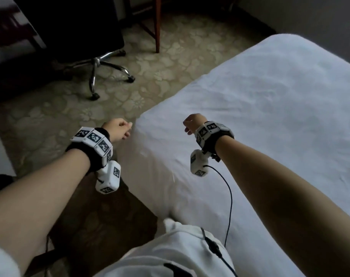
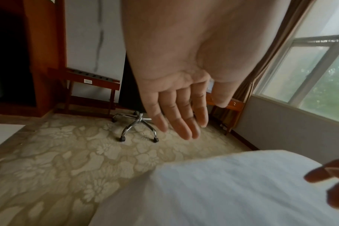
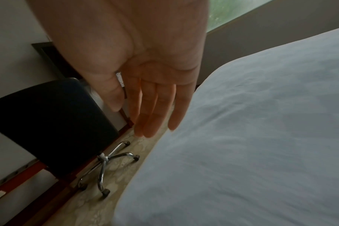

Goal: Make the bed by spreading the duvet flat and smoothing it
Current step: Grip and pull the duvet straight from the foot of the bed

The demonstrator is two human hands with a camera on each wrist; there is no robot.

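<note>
The white duvet (image 1: 260, 108) lies spread over the bed with shallow wrinkles; its near corner hangs down the bed's side. My left hand (image 1: 119, 129) hovers just off that corner, over the carpet, holding nothing. In the left wrist view the left hand (image 2: 180, 110) has straight, relaxed fingers above the duvet (image 2: 222, 191). My right hand (image 1: 192, 122) hangs above the duvet near the corner, apart from the cloth. Seen from the right wrist, the right hand (image 3: 151, 107) also has loose straight fingers beside the duvet (image 3: 252, 137).
A black office chair (image 1: 98, 62) on a chrome wheeled base stands on the floral carpet (image 1: 50, 108) left of the bed. A wooden desk leg (image 1: 157, 25) is behind it. A window (image 2: 319, 68) and curtain run along the far wall. A cable (image 1: 229, 196) dangles from my right wrist.
</note>
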